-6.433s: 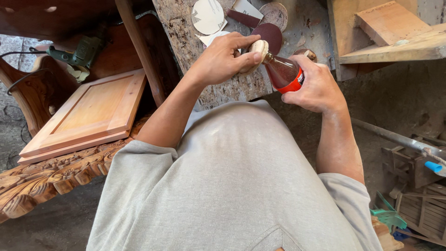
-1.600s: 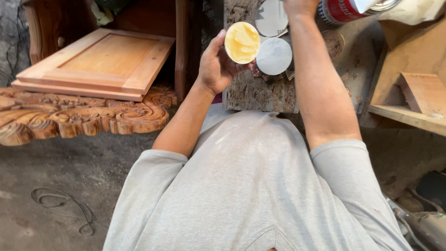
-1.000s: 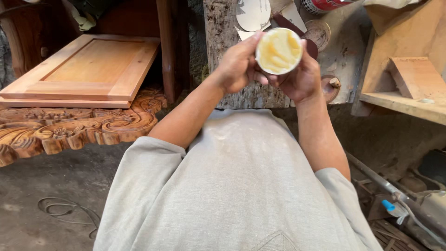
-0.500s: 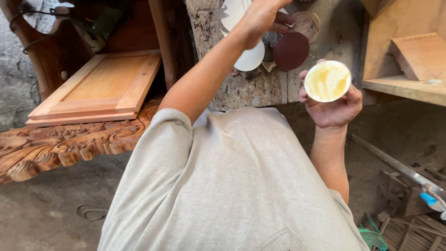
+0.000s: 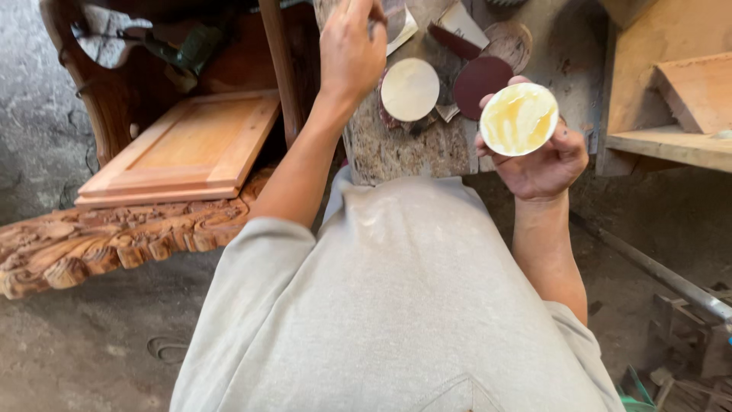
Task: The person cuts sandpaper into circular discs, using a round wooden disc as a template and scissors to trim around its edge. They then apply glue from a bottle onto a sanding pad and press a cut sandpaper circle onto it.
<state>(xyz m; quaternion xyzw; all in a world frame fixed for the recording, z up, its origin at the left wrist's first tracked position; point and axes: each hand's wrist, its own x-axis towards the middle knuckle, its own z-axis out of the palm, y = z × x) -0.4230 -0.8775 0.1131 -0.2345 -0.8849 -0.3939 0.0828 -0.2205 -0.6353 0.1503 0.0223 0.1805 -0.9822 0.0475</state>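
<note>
Yellow glue coats the round disc (image 5: pixel 519 119) that my right hand (image 5: pixel 543 162) pinches by its rim, face up. My left hand (image 5: pixel 350 52) reaches ahead, well left of it, fingers closed on something small I cannot identify.

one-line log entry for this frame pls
right hand: holds glue-smeared disc | left hand: reaching over bench | pale disc: on bench

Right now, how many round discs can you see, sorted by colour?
Pale disc smeared with yellow glue, held in the right hand: 1
Plain pale disc on the bench: 1
Dark red discs: 1 clear, others partly hidden
Total: 3 clear
</note>
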